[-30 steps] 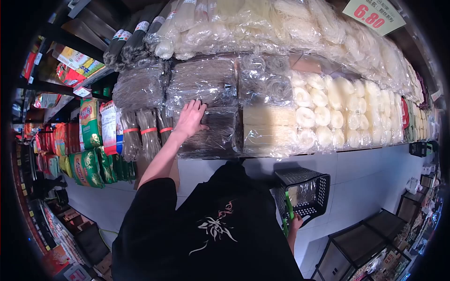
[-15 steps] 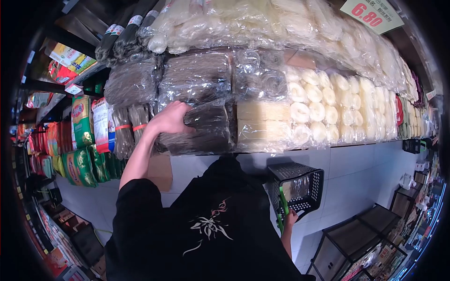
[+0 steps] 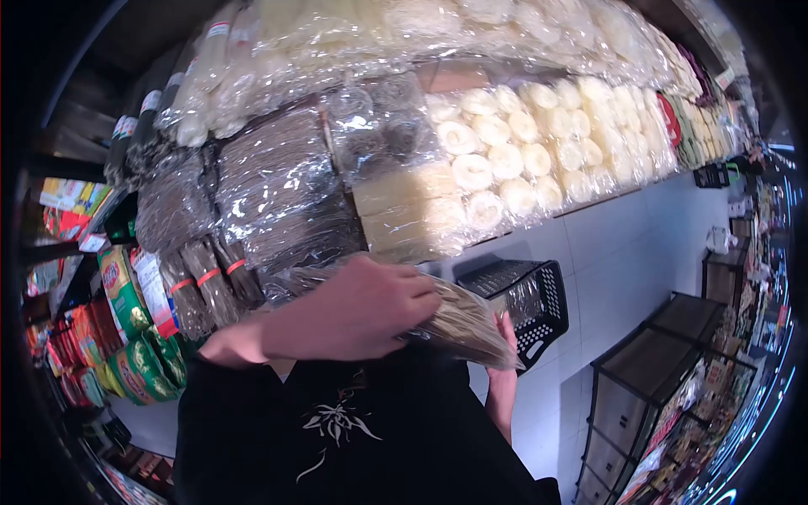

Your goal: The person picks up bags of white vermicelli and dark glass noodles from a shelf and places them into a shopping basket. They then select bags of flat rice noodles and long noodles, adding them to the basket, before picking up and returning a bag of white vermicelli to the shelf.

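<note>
Under left hand (image 3: 362,303), noodle pack (image 3: 467,321), partly hidden

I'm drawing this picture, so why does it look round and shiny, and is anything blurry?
In the head view, the corners are black and the scene bends, as a very wide lens might make it; also in the head view, white glints shine on the plastic-wrapped dark noodles; in that same head view, the left hand looks slightly smeared.
</note>
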Available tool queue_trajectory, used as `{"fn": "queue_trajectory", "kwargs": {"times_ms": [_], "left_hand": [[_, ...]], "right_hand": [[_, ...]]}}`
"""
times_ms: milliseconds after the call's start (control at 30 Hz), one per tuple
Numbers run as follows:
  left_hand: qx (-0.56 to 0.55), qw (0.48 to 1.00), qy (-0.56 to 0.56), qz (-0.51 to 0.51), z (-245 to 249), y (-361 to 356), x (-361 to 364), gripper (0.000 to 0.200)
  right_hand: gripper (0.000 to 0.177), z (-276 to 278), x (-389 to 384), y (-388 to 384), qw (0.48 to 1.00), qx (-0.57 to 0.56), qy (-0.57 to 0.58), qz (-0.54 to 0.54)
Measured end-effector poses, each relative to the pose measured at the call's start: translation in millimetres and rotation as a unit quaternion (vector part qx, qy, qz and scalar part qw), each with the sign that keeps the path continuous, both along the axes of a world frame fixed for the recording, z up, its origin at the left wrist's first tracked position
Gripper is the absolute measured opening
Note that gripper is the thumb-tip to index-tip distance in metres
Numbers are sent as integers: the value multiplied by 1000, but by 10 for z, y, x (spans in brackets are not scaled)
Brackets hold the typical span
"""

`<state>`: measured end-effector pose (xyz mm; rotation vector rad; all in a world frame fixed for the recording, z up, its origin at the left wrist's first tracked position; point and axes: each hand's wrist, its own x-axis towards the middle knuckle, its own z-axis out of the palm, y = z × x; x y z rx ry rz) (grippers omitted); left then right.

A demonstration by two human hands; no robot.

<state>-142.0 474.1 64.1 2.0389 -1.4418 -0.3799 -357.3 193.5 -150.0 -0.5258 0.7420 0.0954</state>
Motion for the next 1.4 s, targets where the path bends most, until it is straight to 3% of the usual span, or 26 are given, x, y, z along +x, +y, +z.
{"fn": "queue_trajectory", "kwargs": {"times_ms": [33, 100, 167, 300, 333, 400, 467, 567, 700, 800, 833, 900, 933, 967, 1033, 1067, 1133, 1200, 1233, 1267, 1333, 1400], "left_hand": [[-1, 1000, -29, -2, -30, -240, -110, 29], [-4, 998, -57, -35, -116, -680, -296, 28], [-8, 984, -168, -60, -231, -1062, -462, 23], [1, 961, -221, -165, -696, -1700, -916, 20], [11, 946, -246, -213, -831, -1860, -1025, 19], [-4, 900, -303, -312, -962, -2073, -1167, 20], [-25, 882, -303, -359, -1089, -2254, -1346, 21], [-39, 854, -306, -418, -1260, -2535, -1564, 25], [0, 844, -213, -492, -1487, -2974, -1759, 37], [-28, 895, -81, -437, -1856, -3263, -1935, 60], [-26, 892, -81, -445, -1939, -3342, -1964, 60], [-16, 941, -59, -333, -2137, -3406, -1983, 61], [67, 949, -63, -300, -2313, -3381, -2050, 52], [75, 946, -64, -308, -2510, -3355, -2081, 52], [273, 898, 37, -344, -2815, -3345, -2147, 33], [281, 894, 36, -347, -2919, -3337, -2242, 33], [250, 900, 259, -246, -3062, -3359, -2453, 20], [335, 883, 196, -265, -3060, -3426, -2565, 21], [406, 861, 133, -277, -3037, -3466, -2596, 27], [413, 857, 131, -280, -3071, -3451, -2587, 27], [279, 914, 158, -247, -3143, -3384, -2546, 34], [288, 910, 154, -254, -3161, -3364, -2541, 33]], "right_hand": [[60, 600, 132, 254, 996, -80, -23, 30], [67, 537, -5, 225, 975, 188, -84, -85], [74, 519, -171, 128, 944, 222, -161, -181], [77, 600, -692, -210, 930, 176, -103, -305], [59, 692, -710, -223, 946, 106, 2, -307], [52, 563, -1006, -271, 943, 85, 40, -320], [34, 378, -1350, -383, 946, 68, 94, -303], [30, 181, -1807, -488, 938, 68, 147, -307], [29, 130, -2129, -809, 914, 108, 162, -355], [38, -125, -2384, -1189, 895, 11, 212, -391], [38, -125, -2366, -1355, 892, 15, 211, -398], [41, -174, -2336, -1674, 876, -126, 270, -379], [41, -325, -2347, -1851, 876, -117, 271, -383], [43, -523, -2354, -2007, 882, -159, 252, -366], [45, -950, -2351, -2273, 886, -191, 236, -350], [46, -1191, -2299, -2380, 883, -244, 250, -313], [47, -1754, -2187, -2603, 879, -287, 262, -276], [50, -2337, -2091, -2748, 848, -403, 285, -193], [50, -2630, -2039, -2787, 851, -394, 287, -195], [51, -2912, -1984, -2824, 844, -423, 277, -179], [52, -3269, -1834, -2932, 840, -444, 266, -162], [52, -3494, -1728, -2953, 902, -305, 244, -184]]}}
